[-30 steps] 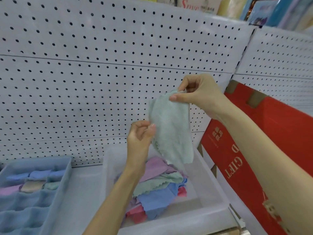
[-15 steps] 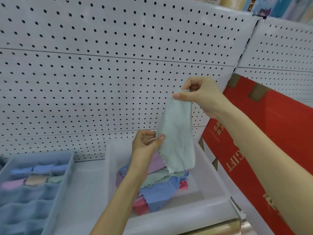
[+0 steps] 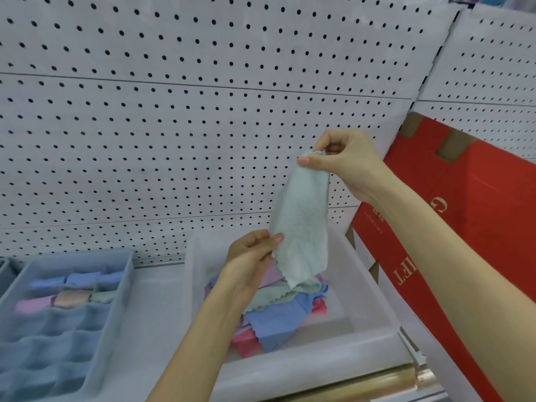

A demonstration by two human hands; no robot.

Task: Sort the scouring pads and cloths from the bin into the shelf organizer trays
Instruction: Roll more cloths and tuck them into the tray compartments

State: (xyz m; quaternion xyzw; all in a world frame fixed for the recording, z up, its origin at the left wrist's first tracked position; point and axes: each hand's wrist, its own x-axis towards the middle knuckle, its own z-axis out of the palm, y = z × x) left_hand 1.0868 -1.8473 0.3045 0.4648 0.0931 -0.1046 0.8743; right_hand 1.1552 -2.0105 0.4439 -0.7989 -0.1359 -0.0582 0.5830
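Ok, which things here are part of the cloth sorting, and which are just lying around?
Job: pale green cloth pinched by left hand and right hand; cloth pile; clear bin; blue organizer tray.
Just there: red gift box; pegboard; gold bar.

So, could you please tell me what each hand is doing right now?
Left hand: pinches the pale green cloth, lower edge.
Right hand: pinches its top corner.

Cloth (image 3: 301, 224) soft, matt; bin (image 3: 374, 288) translucent plastic; pegboard (image 3: 174, 126) matt; box (image 3: 464, 216) glossy.
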